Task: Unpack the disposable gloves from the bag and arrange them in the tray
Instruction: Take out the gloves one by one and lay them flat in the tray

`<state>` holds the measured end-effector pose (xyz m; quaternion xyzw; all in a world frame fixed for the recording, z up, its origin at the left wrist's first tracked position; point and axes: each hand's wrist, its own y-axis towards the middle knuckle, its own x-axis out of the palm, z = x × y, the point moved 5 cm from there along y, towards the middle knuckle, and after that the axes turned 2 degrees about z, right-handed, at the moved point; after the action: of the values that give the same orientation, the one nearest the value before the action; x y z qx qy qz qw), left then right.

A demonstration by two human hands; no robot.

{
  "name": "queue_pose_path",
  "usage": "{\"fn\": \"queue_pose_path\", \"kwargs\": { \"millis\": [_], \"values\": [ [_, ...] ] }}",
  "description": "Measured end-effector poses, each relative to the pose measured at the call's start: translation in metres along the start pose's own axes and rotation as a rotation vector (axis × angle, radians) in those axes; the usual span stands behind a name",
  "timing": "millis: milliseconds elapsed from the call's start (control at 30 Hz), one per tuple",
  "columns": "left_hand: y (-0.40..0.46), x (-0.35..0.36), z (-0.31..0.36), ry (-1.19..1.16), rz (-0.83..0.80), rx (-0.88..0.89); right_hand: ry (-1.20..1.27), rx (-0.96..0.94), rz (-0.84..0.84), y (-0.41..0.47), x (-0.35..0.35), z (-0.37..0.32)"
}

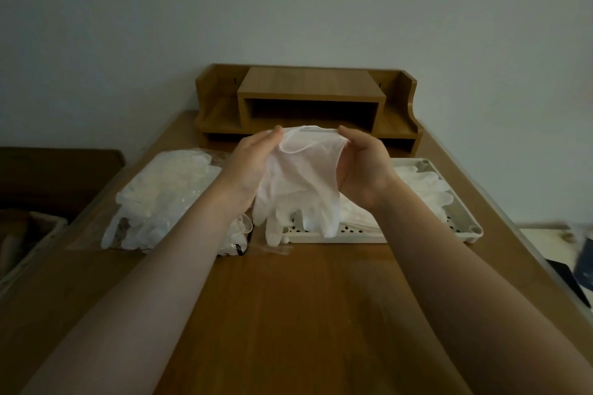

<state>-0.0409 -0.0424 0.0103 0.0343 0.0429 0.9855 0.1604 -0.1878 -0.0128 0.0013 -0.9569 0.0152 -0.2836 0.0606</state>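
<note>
Two-hand grip, glove (296,189) fingers-down, upright

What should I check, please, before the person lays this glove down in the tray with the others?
1. Glove held by both hands: ok. The left hand and right hand pinch the cuff of the glove, one at each side.
2. Glove spread out: ok. Its fingers hang down free.
3. Tray within reach: ok. The tray sits just behind and right of the hands.
4. Room in the tray: cannot tell. Gloves in the tray show, but the held glove hides the left part.
5. Bag out of the way: ok. The bag lies left of the tray.
</note>
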Motion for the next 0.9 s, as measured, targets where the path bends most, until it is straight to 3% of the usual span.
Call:
{"fn": "queue_pose_path", "kwargs": {
  "millis": [133, 200, 333, 400, 500, 567, 633, 767, 900],
  "values": [
    [-0.002, 0.004, -0.002, -0.070, 0.066, -0.100, 0.023, 0.018, 0.045, 0.001, -0.003, 0.006],
    [-0.005, 0.005, -0.005, -0.151, 0.096, -0.185, 0.009, -0.018, -0.017, -0.001, 0.003, 0.005],
    [-0.005, 0.005, -0.005, -0.206, 0.121, -0.238, -0.406, -0.195, -0.072, -0.008, 0.012, -0.003],
    [-0.003, 0.004, -0.003, -0.142, 0.139, -0.213, -0.572, -0.265, 0.001, -0.007, 0.011, -0.005],
    [0.002, 0.000, 0.009, 0.112, 0.172, -0.025, -0.820, -0.391, 0.079, -0.004, 0.013, -0.010],
    [0.003, 0.007, 0.021, 0.277, 0.080, 0.099, -1.007, -0.487, 0.056, -0.007, 0.022, -0.015],
    [0.002, 0.019, 0.025, 0.348, -0.060, 0.085, -1.095, -0.524, -0.020, -0.011, 0.030, -0.018],
    [0.008, 0.031, 0.027, 0.483, -0.191, 0.042, -1.174, -0.487, -0.088, -0.018, 0.029, -0.030],
    [0.019, 0.032, 0.030, 0.592, -0.139, 0.108, -1.112, -0.285, -0.040, -0.016, -0.003, -0.043]
  ]
}}
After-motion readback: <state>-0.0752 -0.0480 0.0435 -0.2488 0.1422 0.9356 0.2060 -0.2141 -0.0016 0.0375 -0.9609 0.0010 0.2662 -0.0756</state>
